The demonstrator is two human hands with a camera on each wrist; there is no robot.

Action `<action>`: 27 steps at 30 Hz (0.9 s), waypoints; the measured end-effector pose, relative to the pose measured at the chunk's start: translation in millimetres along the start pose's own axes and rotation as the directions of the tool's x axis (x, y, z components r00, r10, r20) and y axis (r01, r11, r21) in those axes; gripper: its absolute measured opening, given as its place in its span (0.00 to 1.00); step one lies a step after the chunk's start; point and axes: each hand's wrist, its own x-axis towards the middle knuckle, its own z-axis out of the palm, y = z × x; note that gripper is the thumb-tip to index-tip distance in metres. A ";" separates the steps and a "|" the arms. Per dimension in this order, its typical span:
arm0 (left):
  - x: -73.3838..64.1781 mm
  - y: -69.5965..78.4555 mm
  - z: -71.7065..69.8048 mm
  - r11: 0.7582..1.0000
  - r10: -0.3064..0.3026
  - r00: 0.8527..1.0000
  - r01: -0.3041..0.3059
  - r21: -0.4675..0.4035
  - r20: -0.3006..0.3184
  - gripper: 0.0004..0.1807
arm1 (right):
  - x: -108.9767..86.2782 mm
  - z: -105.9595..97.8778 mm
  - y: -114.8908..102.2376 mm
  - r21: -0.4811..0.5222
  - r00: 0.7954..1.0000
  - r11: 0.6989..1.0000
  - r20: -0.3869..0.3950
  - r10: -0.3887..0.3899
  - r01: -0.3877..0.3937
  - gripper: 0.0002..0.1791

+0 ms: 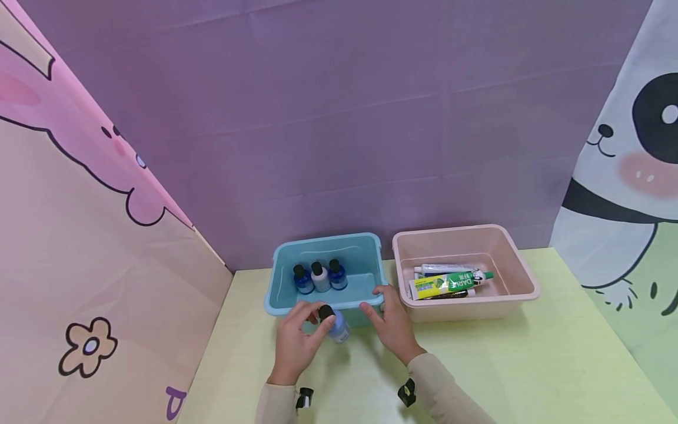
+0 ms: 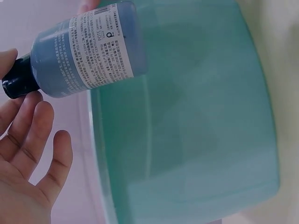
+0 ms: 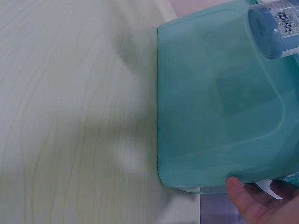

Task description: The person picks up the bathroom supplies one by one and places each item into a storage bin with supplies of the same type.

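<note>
My left hand [image 1: 296, 341] pinches the black cap of a small light-blue bottle [image 1: 339, 327], which tilts in front of the near wall of a blue plastic bin [image 1: 328, 242]. White labels with small print cover the bottle [image 2: 100, 46] in the left wrist view. At the bin's near right corner, my right hand [image 1: 393, 324] holds the rim, thumb on the front and fingers at the side. Inside the bin, on its left, stand two dark-blue bottles [image 1: 338, 277] and one whitish bottle [image 1: 321, 279], all black-capped.
Just right of the blue bin is a pink bin [image 1: 508, 253] holding several tubes, with a yellow-and-green toothpaste tube [image 1: 450, 285] on top. Both bins stand on a pale wood-grain table [image 1: 529, 365]. A purple cloth [image 1: 344, 118] hangs behind, and printed cloths flank both sides.
</note>
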 end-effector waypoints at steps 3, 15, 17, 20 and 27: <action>2.8 1.5 -3.6 1.000 0.005 1.000 -0.005 0.009 -0.002 0.14 | -0.4 1.1 1.7 0.008 1.000 1.000 -0.008 -0.010 0.010 0.25; 15.1 3.1 -15.6 0.999 0.048 0.998 -0.047 0.016 -0.036 0.14 | 0.5 1.5 1.7 0.016 1.000 1.000 0.008 0.017 -0.017 0.25; 17.2 3.2 -18.3 0.998 0.055 0.997 -0.054 0.019 -0.047 0.15 | 0.8 1.6 2.1 0.009 1.000 1.000 0.007 0.010 -0.010 0.25; 20.1 3.1 -21.9 0.998 0.067 0.996 -0.066 0.024 -0.059 0.15 | 0.8 1.7 2.4 0.005 1.000 1.000 0.011 0.016 -0.016 0.25; 28.0 3.2 -28.3 0.995 0.103 0.992 -0.101 0.028 -0.079 0.15 | 0.2 1.1 1.9 0.021 0.999 0.999 0.021 0.036 -0.036 0.25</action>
